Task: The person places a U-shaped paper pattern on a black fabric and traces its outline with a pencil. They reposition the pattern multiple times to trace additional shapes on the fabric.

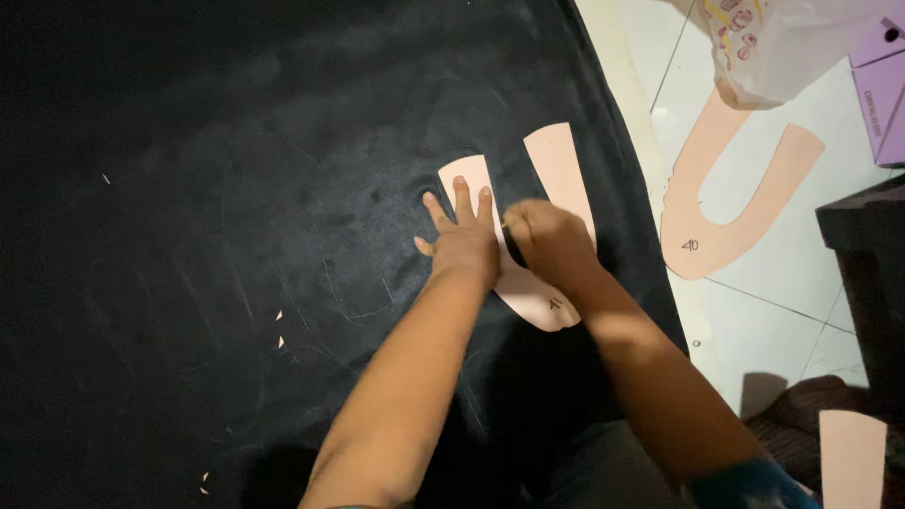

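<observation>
A pale pink U-shaped paper pattern (564, 170) lies on a large sheet of black material (236, 188). My left hand (460, 236) presses flat on the pattern's left arm, fingers spread. My right hand (549, 243) is closed around a small dark marking tool (510, 241), its tip at the inner edge of the pattern between the two arms. Faint traced outlines show on the black material to the left of the pattern.
A second, larger pink U-shaped pattern (731, 203) lies on the white tiled floor at right. A white plastic bag (782, 42) and a purple box (881, 90) sit at top right. A dark block (867, 273) and another pink piece (851, 457) are at lower right.
</observation>
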